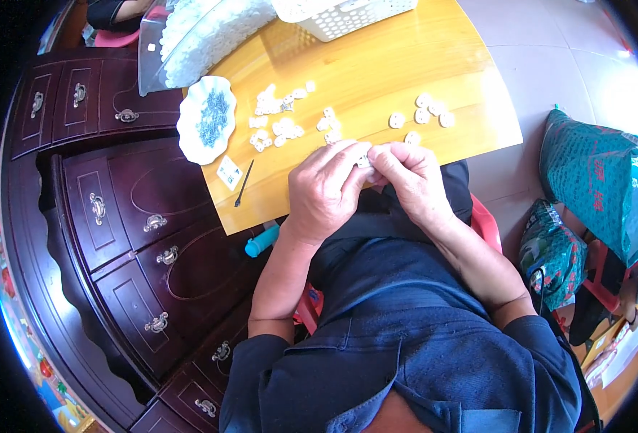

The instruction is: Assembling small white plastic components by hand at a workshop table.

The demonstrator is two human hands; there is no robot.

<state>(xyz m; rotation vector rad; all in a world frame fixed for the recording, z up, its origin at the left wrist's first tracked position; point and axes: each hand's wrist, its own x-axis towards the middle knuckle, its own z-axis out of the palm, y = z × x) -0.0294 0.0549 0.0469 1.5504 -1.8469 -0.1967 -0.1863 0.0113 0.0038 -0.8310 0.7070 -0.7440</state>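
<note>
Close to the near edge of the table, my left hand (pixel 324 189) and my right hand (pixel 414 179) meet with fingertips pinched together. Between them shows a small white plastic part (pixel 363 162) with dark holes; my fingers cover most of it. Just beyond my hands lie more small white parts (pixel 287 130) in loose clusters, and another group (pixel 423 101) sits farther right. A white wavy-rimmed dish (pixel 189 137) at the left holds a heap of small metallic bits (pixel 214 119), perhaps screws. A thin black stick (pixel 244 183) rests beside a small white card (pixel 229 173).
At the table's far left stands a clear bin (pixel 151 54) heaped with white pieces. A white perforated basket (pixel 362 20) occupies the far edge. Dark wooden drawers (pixel 110 195) border the left side. Turquoise bags (pixel 593 173) stand on the right, and a turquoise cylinder (pixel 261 242) is below the table edge.
</note>
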